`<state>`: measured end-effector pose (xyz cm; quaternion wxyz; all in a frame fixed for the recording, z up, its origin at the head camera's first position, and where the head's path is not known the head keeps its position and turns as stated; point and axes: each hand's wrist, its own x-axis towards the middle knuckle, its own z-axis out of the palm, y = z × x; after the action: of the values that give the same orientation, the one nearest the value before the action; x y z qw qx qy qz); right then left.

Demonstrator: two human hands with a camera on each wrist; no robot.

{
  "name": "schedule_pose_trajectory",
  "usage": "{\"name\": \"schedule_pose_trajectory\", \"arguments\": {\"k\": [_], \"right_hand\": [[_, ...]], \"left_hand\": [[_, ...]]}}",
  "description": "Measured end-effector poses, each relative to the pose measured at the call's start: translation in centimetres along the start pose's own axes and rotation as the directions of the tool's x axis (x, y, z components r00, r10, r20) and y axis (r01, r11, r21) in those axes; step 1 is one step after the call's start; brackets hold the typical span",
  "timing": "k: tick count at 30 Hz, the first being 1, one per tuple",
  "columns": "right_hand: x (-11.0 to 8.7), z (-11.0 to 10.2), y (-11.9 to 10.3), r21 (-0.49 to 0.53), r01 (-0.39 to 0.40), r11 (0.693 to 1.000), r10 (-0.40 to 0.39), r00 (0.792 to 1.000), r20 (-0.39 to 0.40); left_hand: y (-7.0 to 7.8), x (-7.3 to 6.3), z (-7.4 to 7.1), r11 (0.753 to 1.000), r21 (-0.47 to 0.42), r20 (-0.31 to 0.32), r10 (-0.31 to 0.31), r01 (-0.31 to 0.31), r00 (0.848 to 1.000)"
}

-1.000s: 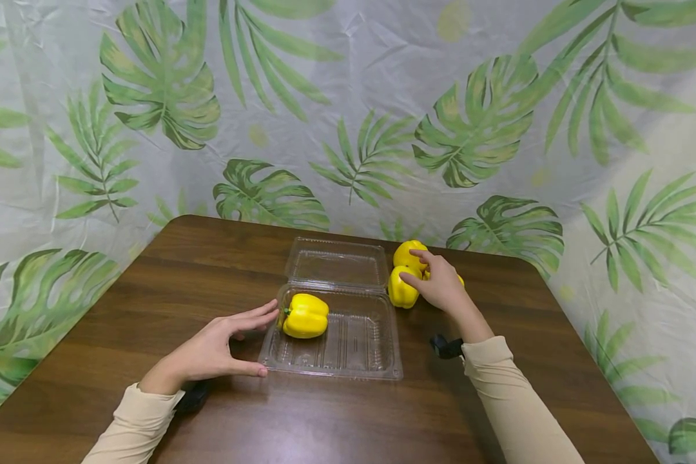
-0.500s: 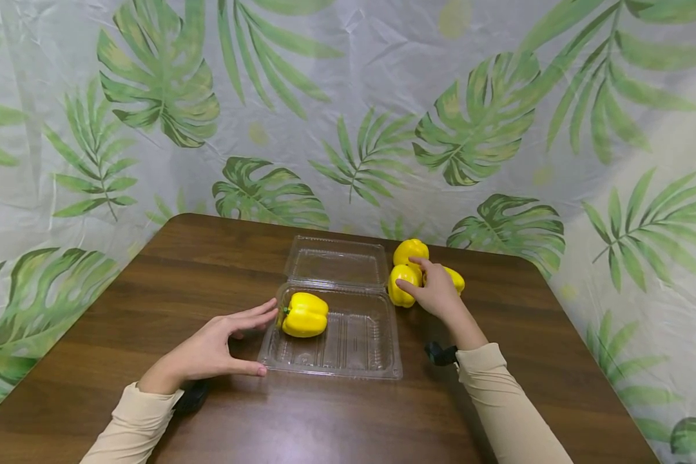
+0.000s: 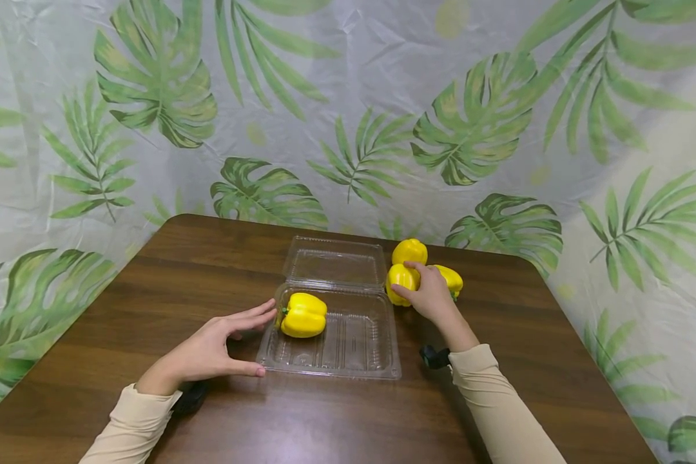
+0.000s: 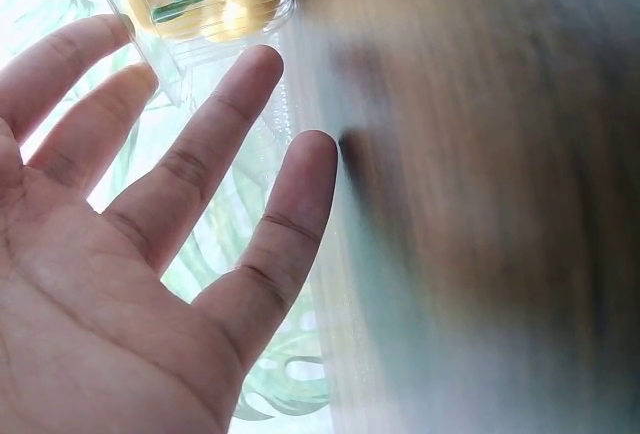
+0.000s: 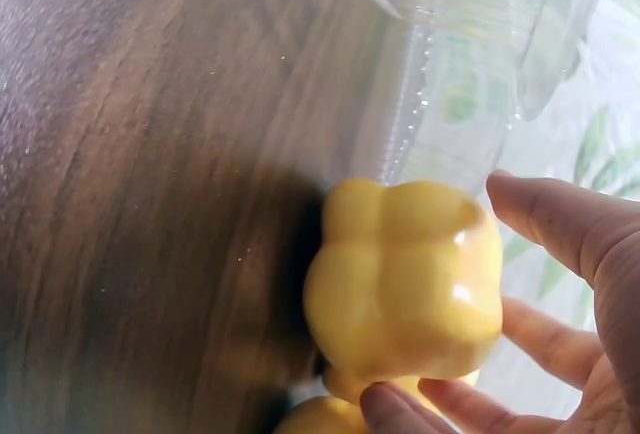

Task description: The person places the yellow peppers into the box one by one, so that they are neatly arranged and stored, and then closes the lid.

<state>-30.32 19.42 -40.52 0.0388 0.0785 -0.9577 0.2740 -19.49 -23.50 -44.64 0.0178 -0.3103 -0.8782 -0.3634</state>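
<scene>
In the head view a clear plastic clamshell box [image 3: 354, 372] lies with its lid [image 3: 335, 261] folded back. One yellow bell pepper [image 3: 303, 316] rests on its side at the left of the box. My left hand [image 3: 209, 351] is spread along the box's left side, fingertips and thumb right at the rim. My right hand [image 3: 435, 296] reaches around the nearest pepper [image 5: 405, 279] right of the box, thumb on one side and fingers on the other. In the right wrist view the thumb tip stands slightly off that pepper, fingers loosely bent.
Two more yellow peppers stand close by the right hand: one behind [image 3: 410, 251] and one to the right [image 3: 449, 280]. All this is on a dark wooden table [image 3: 325, 425]. A leaf-patterned curtain [image 3: 348, 96] hangs behind the far edge.
My right hand has moved down and left, lower around the nearest pepper, baring more of the pepper to its right. The left hand and the box have stayed put.
</scene>
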Motion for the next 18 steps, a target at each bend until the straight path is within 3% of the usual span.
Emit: {"name": "schedule_pose_trajectory", "arguments": {"k": [18], "right_hand": [[-0.29, 0.40, 0.89, 0.038, 0.026, 0.999, -0.024, 0.999, -0.042]], "left_hand": [[0.19, 0.05, -0.03, 1.000, -0.002, 0.001, -0.002, 0.002, 1.000]]}}
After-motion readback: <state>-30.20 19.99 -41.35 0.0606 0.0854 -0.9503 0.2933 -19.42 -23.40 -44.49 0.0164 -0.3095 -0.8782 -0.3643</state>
